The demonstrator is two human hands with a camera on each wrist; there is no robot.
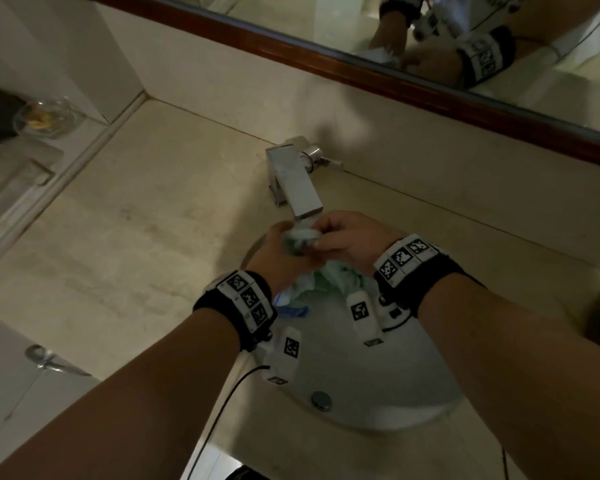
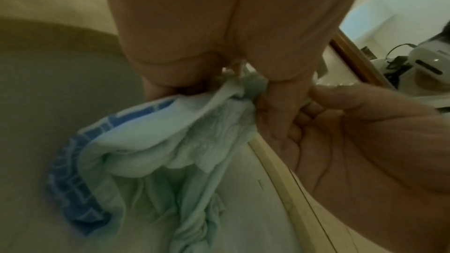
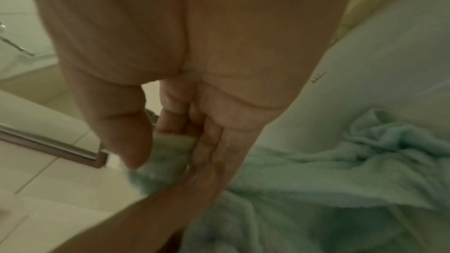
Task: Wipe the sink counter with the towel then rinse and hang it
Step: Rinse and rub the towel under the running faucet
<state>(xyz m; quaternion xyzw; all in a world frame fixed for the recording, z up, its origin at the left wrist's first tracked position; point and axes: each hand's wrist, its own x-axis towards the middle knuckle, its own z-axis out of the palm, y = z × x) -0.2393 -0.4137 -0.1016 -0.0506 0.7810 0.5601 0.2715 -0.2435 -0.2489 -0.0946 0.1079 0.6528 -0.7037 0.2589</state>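
Under the faucet (image 1: 293, 180), hands grip towel (image 1: 323, 275) (hanging down).

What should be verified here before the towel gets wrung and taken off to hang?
1. Left hand grips the towel: ok.
2. Right hand grips the towel: ok.
3. Towel bunch held under the faucet spout: ok.
4. Loose end hangs inside the sink basin, not on the counter: ok.
5. Water running: cannot tell.
6. Hanging spot in view: cannot tell.
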